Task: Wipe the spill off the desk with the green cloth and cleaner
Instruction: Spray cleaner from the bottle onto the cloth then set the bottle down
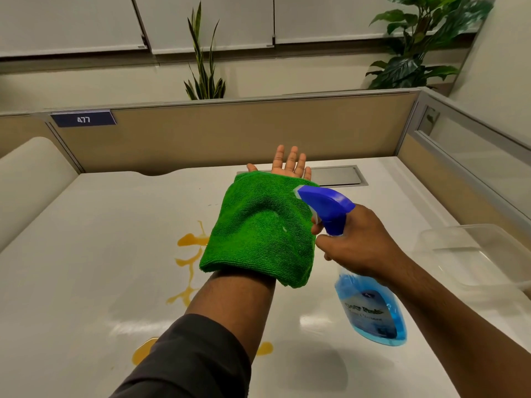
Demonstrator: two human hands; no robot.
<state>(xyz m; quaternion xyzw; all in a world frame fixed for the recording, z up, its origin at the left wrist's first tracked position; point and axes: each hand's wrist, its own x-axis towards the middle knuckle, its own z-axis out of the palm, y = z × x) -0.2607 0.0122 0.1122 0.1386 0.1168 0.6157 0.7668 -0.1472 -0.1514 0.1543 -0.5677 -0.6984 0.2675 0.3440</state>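
Note:
A folded green cloth [260, 228] lies draped over my left palm and wrist, held up above the white desk [86, 254]. My left hand [288, 165] is flat with its fingers spread, only the fingertips showing past the cloth. My right hand [353, 239] grips the neck of a spray bottle of blue cleaner [370, 308], a finger on the trigger, and its blue nozzle [324, 202] touches the cloth's right edge. An orange spill [188, 254] runs in streaks and puddles across the desk under my left forearm, partly hidden by it.
A clear plastic tub [474, 254] sits at the desk's right edge. A grey cable hatch [339, 175] lies at the back of the desk. Tan partition walls [230, 133] close off the back and right, with plants [205, 67] behind them.

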